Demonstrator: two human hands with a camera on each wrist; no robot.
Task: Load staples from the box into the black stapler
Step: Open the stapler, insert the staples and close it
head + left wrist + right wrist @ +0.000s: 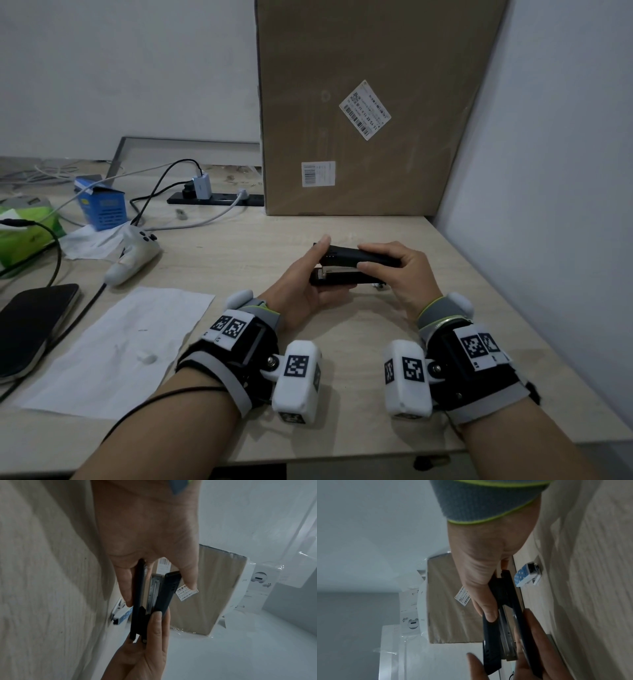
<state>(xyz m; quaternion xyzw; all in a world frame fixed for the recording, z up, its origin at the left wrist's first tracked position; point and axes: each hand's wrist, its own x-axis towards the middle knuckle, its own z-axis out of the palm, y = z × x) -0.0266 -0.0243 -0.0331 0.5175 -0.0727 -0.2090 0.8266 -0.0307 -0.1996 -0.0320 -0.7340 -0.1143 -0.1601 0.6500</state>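
Stapler (356, 265) gripped between both hands, left (305, 281) and right (402, 270); staple box (524, 574) mostly hidden.

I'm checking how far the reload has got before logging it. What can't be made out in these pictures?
- Staples in the metal channel of the black stapler: both wrist views are too dark and blurred.
- Staple box: hidden behind the right hand in the head view; contents unreadable in the wrist views.
- Left hand fingers under the stapler base: hidden in the head view.
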